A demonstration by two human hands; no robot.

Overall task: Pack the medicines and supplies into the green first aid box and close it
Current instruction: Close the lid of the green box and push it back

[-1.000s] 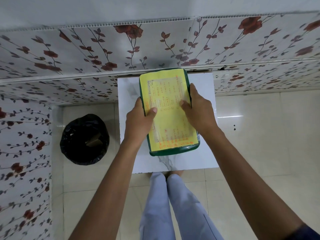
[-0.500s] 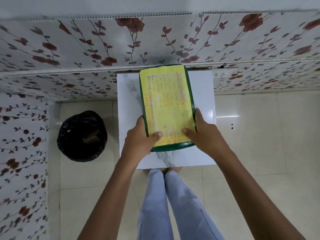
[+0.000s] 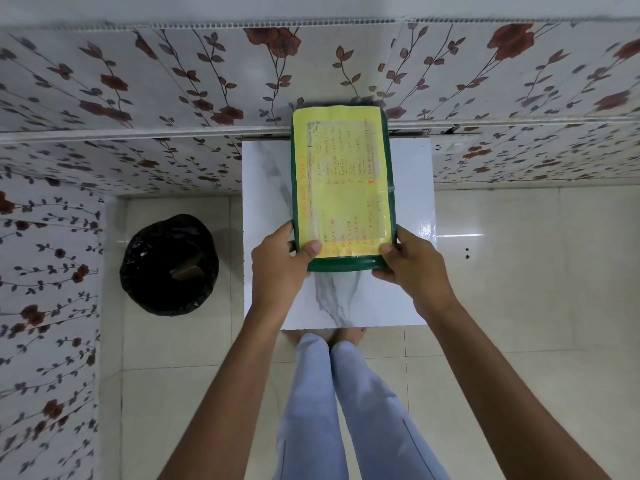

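The green first aid box has a yellow handwritten label covering its lid. It is closed, and it is held over the small white marble-patterned table, its far end reaching toward the wall. My left hand grips its near left corner, thumb on the label. My right hand grips the near right corner the same way. No medicines or supplies are visible outside the box.
A black-lined waste bin stands on the floor left of the table. Floral wall panels rise behind and to the left. My legs in light trousers stand at the table's near edge on cream floor tiles.
Both hands slid from the box's middle sides down to its near corners. The box has shifted away from me, toward the wall.
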